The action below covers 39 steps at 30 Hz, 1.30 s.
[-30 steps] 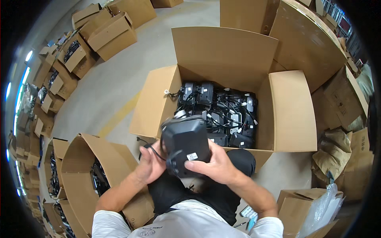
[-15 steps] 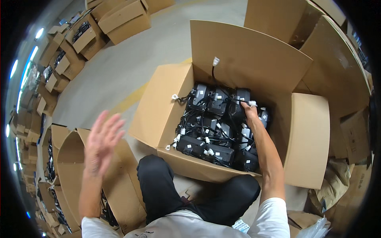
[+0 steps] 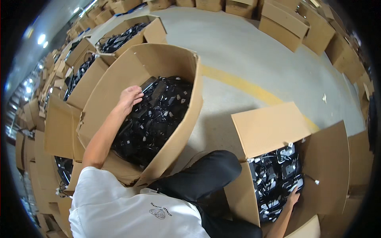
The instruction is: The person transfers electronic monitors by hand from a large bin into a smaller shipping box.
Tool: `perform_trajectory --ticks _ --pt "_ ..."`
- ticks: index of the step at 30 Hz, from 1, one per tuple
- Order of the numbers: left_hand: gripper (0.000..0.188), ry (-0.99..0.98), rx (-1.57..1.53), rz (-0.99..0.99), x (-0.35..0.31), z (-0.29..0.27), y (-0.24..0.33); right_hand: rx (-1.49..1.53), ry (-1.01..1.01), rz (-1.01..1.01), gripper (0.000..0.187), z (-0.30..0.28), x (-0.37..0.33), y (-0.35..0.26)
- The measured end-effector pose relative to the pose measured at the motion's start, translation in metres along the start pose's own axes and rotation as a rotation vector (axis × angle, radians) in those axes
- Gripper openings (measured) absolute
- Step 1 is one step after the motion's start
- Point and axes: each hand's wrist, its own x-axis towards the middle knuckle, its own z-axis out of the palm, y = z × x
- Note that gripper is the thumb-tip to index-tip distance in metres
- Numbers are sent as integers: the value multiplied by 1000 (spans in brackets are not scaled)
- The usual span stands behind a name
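Observation:
My left hand [image 3: 131,98] reaches into a large open carton [image 3: 104,89] on the left. Its fingers are closed on the edge of a black rectangular plastic device [image 3: 148,85], at the top of a tangled heap of black devices [image 3: 158,113] with cables and white connectors. My right hand [image 3: 293,197] is down in the smaller carton [image 3: 327,166] at lower right. Its fingertips are bent over a black device with a white label [image 3: 293,183]; part of the grip is hidden. Similar black devices [image 3: 270,172] with cables lie packed around that hand.
A flap [image 3: 272,129] of the right carton stands out toward the floor. More open cartons of black parts [image 3: 123,37] stand beyond the left one, and closed cartons [image 3: 283,25] line the back. A yellow stripe [image 3: 246,85] crosses the grey floor. My bent knee [image 3: 222,168] lies between the two cartons.
The view has swung left, bringing the large carton toward the middle. My left hand has gone from raised in the air into that carton. My right hand has stayed in the other carton.

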Motion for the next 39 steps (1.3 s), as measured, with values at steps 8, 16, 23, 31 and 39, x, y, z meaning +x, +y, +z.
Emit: perform_trajectory --ticks 8,16,23,31,39 --pt "65 21 1054 402 92 18 -141 371 -493 50 30 -80 -93 33" --pt "92 124 1101 2 159 92 -141 127 -557 -65 32 -111 -191 6" --pt "30 -367 429 53 151 38 -131 275 -500 -65 26 -144 -205 -71" --pt "39 -660 -379 19 -31 94 44 679 -666 -661 30 -157 -287 -380" --pt "45 -929 -506 152 -79 131 36 1087 -1037 -505 43 -116 -391 -489"
